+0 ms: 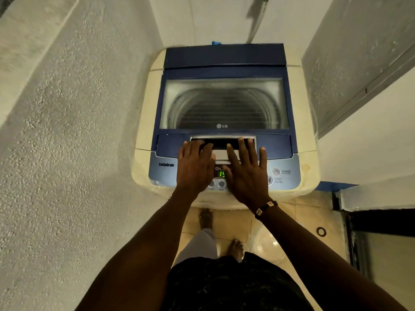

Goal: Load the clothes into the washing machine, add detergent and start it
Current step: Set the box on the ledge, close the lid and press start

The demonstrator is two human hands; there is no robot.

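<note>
A top-loading washing machine [143, 122] with a cream body and a blue lid [224, 61] stands in a narrow alcove. Its lid is down, and the drum shows through the frosted window [224, 104]. My left hand [194, 167] and my right hand [246, 173] lie flat, fingers spread, over the lid handle recess [222, 142] and the control panel [284, 173]. A green lit display [221, 174] shows between my hands. Neither hand holds anything. No clothes or detergent are visible.
Rough plastered walls close in on the left [67, 131] and right [350, 63]. A clear plastic basin [267, 243] sits on the tiled floor by my right foot. A dark doorway threshold [379, 221] lies at the right.
</note>
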